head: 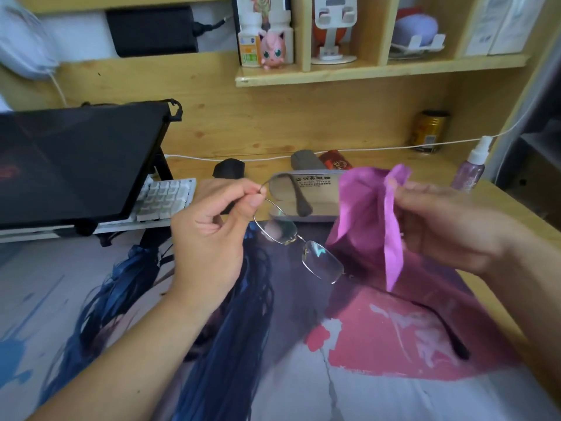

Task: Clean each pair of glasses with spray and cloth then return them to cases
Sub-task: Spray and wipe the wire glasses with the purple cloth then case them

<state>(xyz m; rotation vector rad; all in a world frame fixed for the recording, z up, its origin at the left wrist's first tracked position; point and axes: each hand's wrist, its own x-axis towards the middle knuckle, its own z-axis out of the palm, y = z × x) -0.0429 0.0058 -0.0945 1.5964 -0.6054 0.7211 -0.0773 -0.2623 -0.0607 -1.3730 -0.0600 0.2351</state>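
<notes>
Glasses (299, 244): held up over the desk mat (379, 344), lenses hanging down and to the right, clear of everything; probably kept off the mat to spare the lenses fresh smears.
Left hand (212, 229): pinched thumb and forefinger on the frame's hinge end, other fingers curled loosely below; gripped at the metal, likely to keep skin off the glass.
Temple arm (296, 192): swung out and up behind the lenses, dark tip just in front of the case; left unfolded, presumably for free access to both lens faces.
Right hand (449, 226): closed on the cloth near its upper edge, fingers bunching the fabric.
Cloth (373, 220): pink, draped down from the right hand just beside the right lens, apparently not yet wrapped around it; seemingly brought in for wiping.
Case (312, 192): silver, lying on the desk behind the glasses, printed side toward the camera; open or closed, impossible to tell.
Second case (305, 159): grey, farther back by the wall, next to a red packet (337, 159).
Spray (473, 168): purple bottle standing upright at the right edge of the desk, well apart from both hands; set aside within reach, no longer needed for this wipe by the look of it.
Loose temple (446, 335): dark thin arm lying on the mat at right, perhaps part of another pair; rest too unclear.
Step judged: wiping stage for this pair, return to case not yet done.
</notes>
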